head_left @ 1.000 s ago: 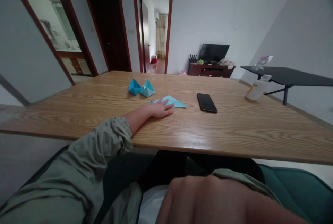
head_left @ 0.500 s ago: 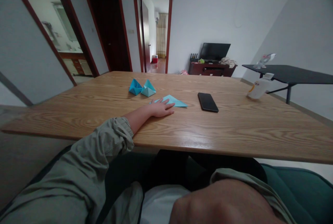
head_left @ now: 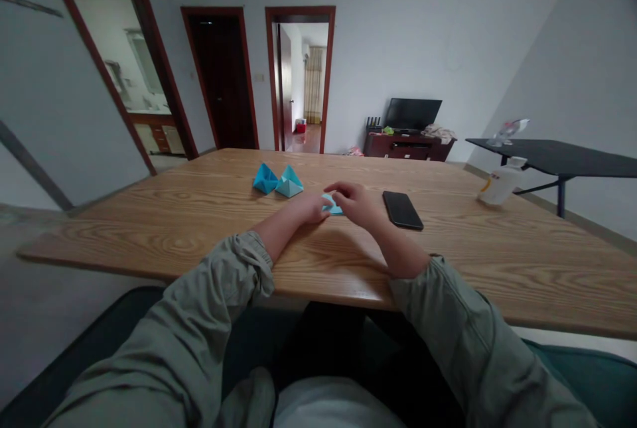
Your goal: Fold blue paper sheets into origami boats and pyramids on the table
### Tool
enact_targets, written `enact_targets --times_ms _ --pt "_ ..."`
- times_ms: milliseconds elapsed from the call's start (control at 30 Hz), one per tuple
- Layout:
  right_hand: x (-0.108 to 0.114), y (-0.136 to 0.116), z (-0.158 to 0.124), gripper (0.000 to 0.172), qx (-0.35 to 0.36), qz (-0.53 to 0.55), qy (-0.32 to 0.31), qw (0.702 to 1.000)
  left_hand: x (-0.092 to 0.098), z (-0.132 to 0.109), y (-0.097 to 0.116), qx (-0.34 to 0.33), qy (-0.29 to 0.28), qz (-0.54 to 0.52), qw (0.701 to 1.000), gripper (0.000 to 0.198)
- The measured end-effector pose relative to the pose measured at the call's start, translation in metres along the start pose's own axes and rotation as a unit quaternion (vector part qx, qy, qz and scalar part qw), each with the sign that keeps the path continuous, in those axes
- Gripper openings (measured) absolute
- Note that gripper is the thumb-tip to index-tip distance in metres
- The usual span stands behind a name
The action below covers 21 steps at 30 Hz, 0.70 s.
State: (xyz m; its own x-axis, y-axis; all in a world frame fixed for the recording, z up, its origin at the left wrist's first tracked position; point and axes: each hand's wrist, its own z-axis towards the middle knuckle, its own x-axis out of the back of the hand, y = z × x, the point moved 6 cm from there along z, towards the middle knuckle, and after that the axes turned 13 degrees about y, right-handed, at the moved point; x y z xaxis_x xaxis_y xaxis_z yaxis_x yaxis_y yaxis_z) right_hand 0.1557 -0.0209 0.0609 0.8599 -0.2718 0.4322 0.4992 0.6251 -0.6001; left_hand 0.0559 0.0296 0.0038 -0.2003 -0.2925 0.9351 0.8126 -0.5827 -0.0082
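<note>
A folded piece of light blue paper (head_left: 335, 210) lies on the wooden table (head_left: 209, 215) in front of me, mostly covered by my hands. At its left edge is my left hand (head_left: 311, 208), thumb and fingers closed about the paper. My right hand (head_left: 357, 204) arches over the right side, index finger reaching left and thumb bent below it, with a gap between them. Just beyond my left hand stand two folded paper shapes, one darker blue (head_left: 265, 179) and one light blue (head_left: 289, 182), side by side and apart from my fingers.
A black phone (head_left: 403, 210) lies right of my right hand. Farther right stands a whitish translucent bottle (head_left: 501, 182). The table's near edge runs under my forearms. Beyond are a black table (head_left: 562, 154) and a television (head_left: 413, 114) on a cabinet.
My right hand has come up from near my body to the paper. My left hand, flat on the paper before, has curled its fingers. The paper shows less, and the camera view has tilted up slightly.
</note>
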Motion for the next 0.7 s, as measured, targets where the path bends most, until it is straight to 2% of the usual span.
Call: enact_targets --times_ms 67,167,333,467,567,700 --pt "0.003 0.034 0.004 0.032 -0.035 -0.036 0.009 0.999 0.001 0.002 -0.001 0.013 -0.005 0.020 1.000 0.043" --pt "0.009 0.060 0.002 0.031 -0.075 -0.105 0.016 0.991 0.005 0.001 -0.003 0.033 0.002 0.040 0.999 0.041" --pt "0.012 0.078 -0.005 0.029 -0.145 -0.193 0.018 0.970 0.009 -0.004 -0.011 0.074 -0.001 0.032 0.997 0.044" --pt "0.015 0.088 -0.008 0.029 -0.151 -0.255 0.036 0.955 0.007 -0.006 -0.017 0.079 -0.014 0.016 0.997 0.048" --pt "0.016 0.096 -0.010 0.031 -0.165 -0.262 0.038 0.950 0.004 -0.007 -0.023 0.099 -0.025 0.010 0.995 0.049" --pt "0.016 0.105 -0.015 0.034 -0.208 -0.269 0.034 0.940 0.005 -0.009 -0.023 0.114 -0.002 0.019 0.993 0.050"
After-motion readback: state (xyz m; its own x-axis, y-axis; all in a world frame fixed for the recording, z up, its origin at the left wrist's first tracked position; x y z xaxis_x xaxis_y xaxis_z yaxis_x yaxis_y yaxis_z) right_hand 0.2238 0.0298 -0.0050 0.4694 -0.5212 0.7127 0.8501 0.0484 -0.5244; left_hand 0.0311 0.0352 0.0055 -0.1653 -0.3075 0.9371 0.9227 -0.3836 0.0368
